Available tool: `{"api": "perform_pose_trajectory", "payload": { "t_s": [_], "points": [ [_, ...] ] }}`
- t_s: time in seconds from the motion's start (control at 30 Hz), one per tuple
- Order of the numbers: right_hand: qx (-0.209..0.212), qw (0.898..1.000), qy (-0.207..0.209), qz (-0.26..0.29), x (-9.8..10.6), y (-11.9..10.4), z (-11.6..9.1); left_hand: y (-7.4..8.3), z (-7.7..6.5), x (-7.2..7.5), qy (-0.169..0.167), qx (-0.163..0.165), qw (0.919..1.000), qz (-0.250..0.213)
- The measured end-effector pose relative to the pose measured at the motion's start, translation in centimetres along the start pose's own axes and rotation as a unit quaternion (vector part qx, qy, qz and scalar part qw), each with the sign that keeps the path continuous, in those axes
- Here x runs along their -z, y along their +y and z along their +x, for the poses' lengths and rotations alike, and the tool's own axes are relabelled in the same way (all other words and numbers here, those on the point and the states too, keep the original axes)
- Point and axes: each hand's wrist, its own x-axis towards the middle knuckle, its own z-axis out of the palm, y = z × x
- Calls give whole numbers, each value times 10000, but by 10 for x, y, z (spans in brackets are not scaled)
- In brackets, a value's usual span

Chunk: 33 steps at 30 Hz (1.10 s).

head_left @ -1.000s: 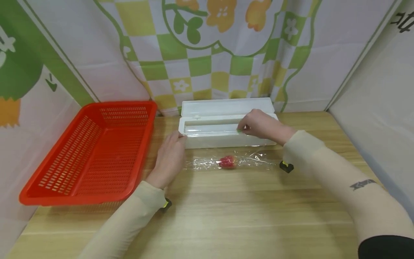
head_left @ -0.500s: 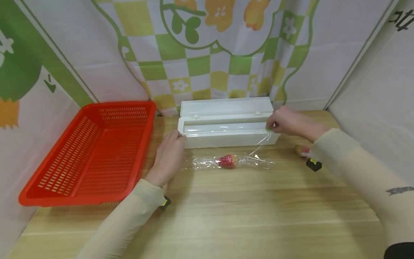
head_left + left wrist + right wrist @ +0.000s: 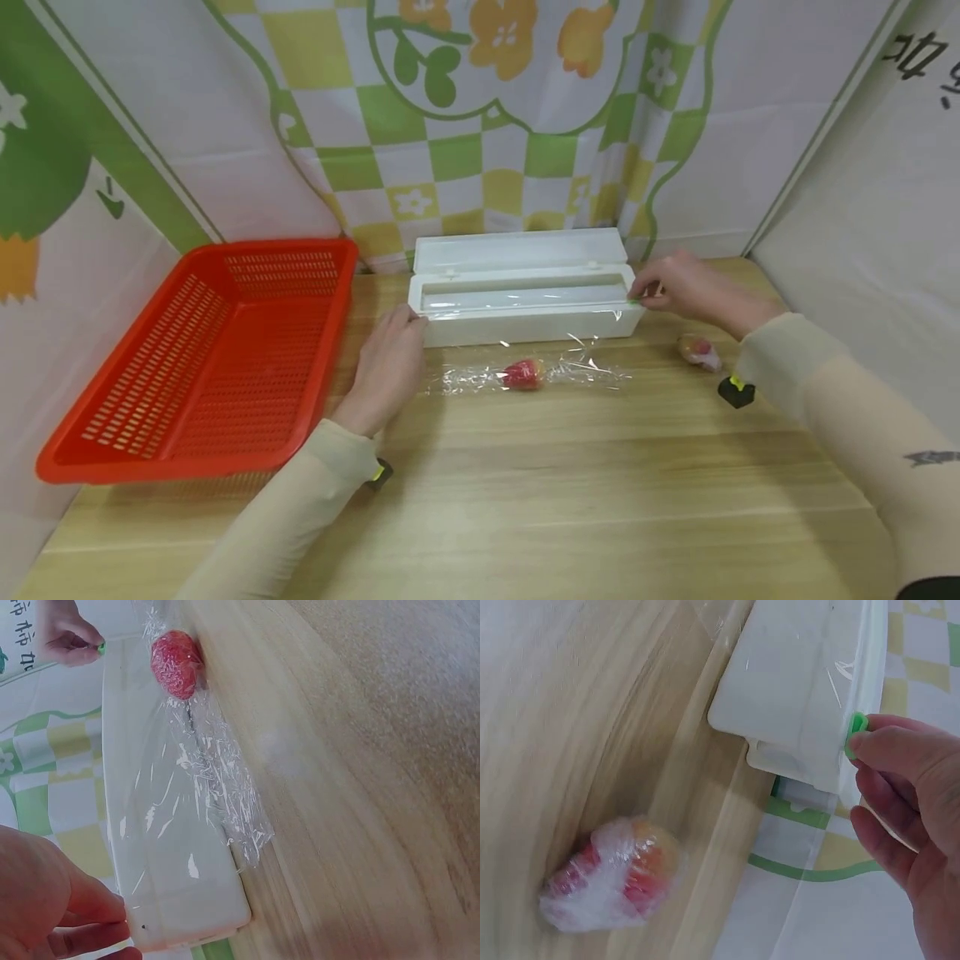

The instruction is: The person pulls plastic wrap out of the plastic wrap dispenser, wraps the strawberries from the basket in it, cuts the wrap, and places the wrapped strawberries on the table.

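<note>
A long white plastic-wrap dispenser [image 3: 525, 327] lies at the back of the table with its lid raised and a roll of film inside. At its right end my right hand [image 3: 693, 287] pinches a small green slide cutter [image 3: 856, 733] on the front edge. My left hand [image 3: 386, 362] grips the dispenser's left front corner. Clear cling film [image 3: 202, 761] hangs over the dispenser's front onto the table. Within that film, a red-and-yellow fruit [image 3: 522, 375] lies just in front of the dispenser. Another wrapped fruit [image 3: 611, 877] rests near my right wrist.
A red plastic basket [image 3: 341, 333] stands to the left, beside my left forearm. Behind the dispenser hangs a patterned curtain [image 3: 457, 158], and a pale wall panel [image 3: 862, 250] borders the right side. The wooden table [image 3: 525, 500] extends in front.
My right hand has slid the green cutter rightward along the dispenser's edge to its right end. The second wrapped fruit has come into view from behind the right forearm. My left hand stays put.
</note>
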Motion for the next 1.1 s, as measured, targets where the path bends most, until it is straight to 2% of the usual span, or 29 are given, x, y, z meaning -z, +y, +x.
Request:
{"api": "perform_pose_trajectory", "payload": {
  "t_s": [0.17,0.3,0.5,0.7,0.83,1.0,1.1],
  "points": [
    [-22,10000,86,11,-2,0,0,-1,-1,-1,55,-35,10000,-9],
    [0,9999,-28,111,-1,0,1,-1,-1,-1,63,-72,10000,-8],
    [-303,9986,-252,358,8,-2,-1,-2,0,-3,87,-134,9999,49],
    [-157,9998,-142,58,13,-17,2,-1,0,-2,48,-115,9999,69],
    [164,9994,-279,77,1,-40,6,-1,0,-1,35,-109,9999,70],
    [796,9966,-122,174,-29,-75,11,-1,0,-2,50,-102,9999,75],
    [1005,9949,35,106,-50,-92,13,-1,0,-3,71,-108,9999,91]
  ]
}}
